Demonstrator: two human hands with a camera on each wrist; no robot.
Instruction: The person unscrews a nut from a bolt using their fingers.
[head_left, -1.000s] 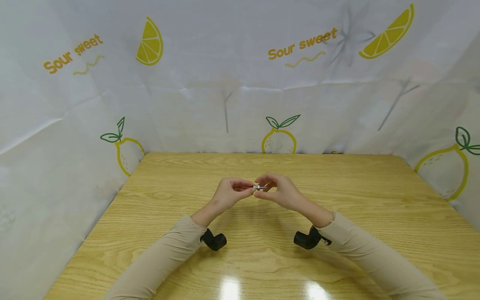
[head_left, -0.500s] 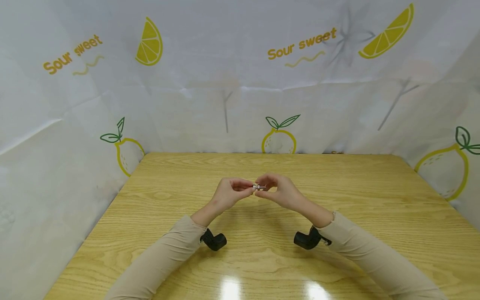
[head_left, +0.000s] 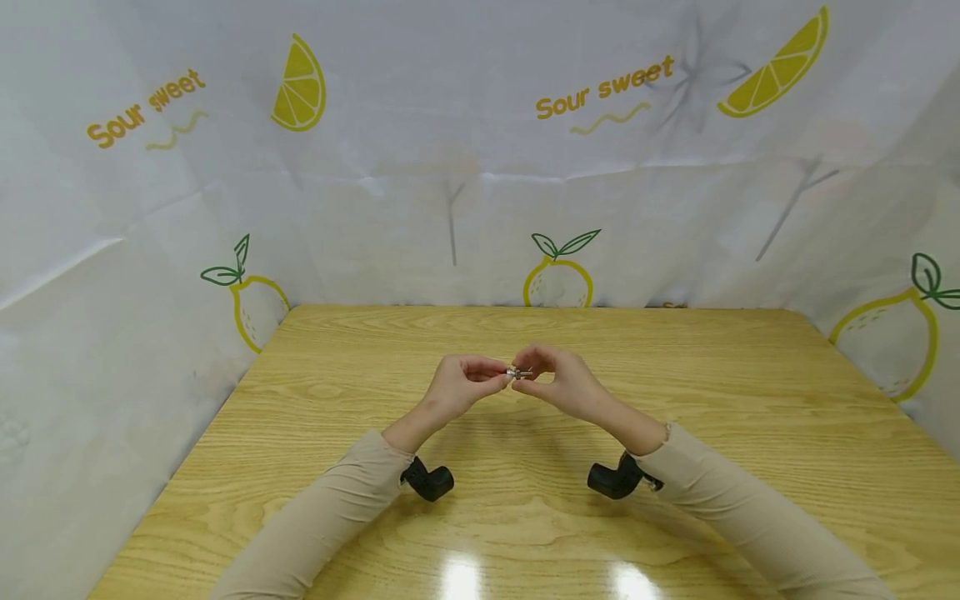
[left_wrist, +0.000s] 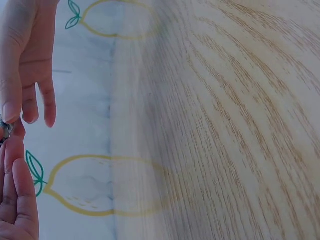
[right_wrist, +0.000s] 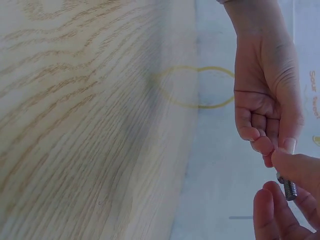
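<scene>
My left hand (head_left: 453, 389) pinches the head end of a small metal bolt (right_wrist: 290, 190) between thumb and fingers. The bolt's threaded end points to the right, held above the table. A silvery nut (head_left: 517, 374) sits on the shank. From the other side, my right hand (head_left: 566, 387) curls thumb and fingertips around the nut, its other fingers bent behind. In the right wrist view the thread sticks out between the right thumb and fingers. The left fingers hide the bolt's head. At the left wrist view's edge, only a sliver of metal shows between both hands.
Beneath the hands spreads a wood-grain table (head_left: 360, 517). A white cloth (head_left: 405, 233) printed with lemons hangs behind it and along the sides. Black camera mounts (head_left: 429, 482) project inward from both wrists.
The right fingertips have shifted slightly at the nut, with the index finger a little higher. The left hand and the bolt have stayed in nearly the same place.
</scene>
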